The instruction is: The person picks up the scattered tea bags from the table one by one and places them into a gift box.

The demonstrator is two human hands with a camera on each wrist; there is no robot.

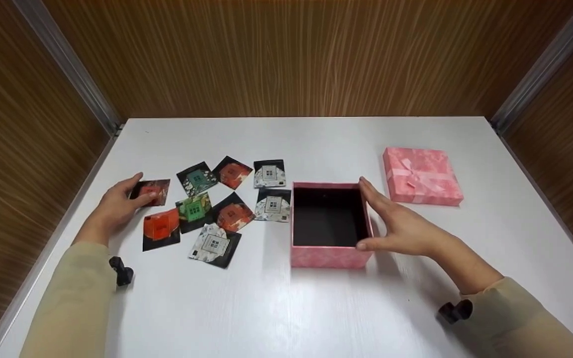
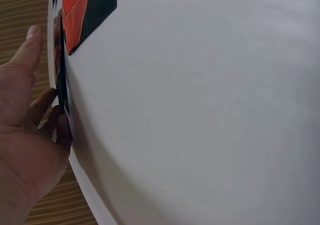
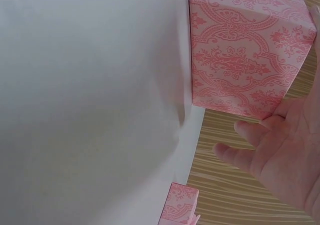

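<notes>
My left hand (image 1: 119, 205) is at a small red-and-black square packet (image 1: 159, 189) at the table's left. In the left wrist view, its curled fingers (image 2: 46, 107) hold the packet's edge, with the thumb raised above. My right hand (image 1: 408, 226) grips the right side of a topless pink box (image 1: 329, 257), thumb at the near corner and fingers at the far one. The box's inside is black and shows nothing in it. In the right wrist view, pink floral patterning covers the box wall (image 3: 240, 60), and other fingers spread past it.
Several square packets lie between my left hand and the box, including an orange one (image 1: 161, 229), a green one (image 1: 194, 211) and a white one (image 1: 214, 246). A pink lid (image 1: 423, 176) with a ribbon bow sits at the right. Wood-grain panels (image 1: 306, 59) enclose the white table.
</notes>
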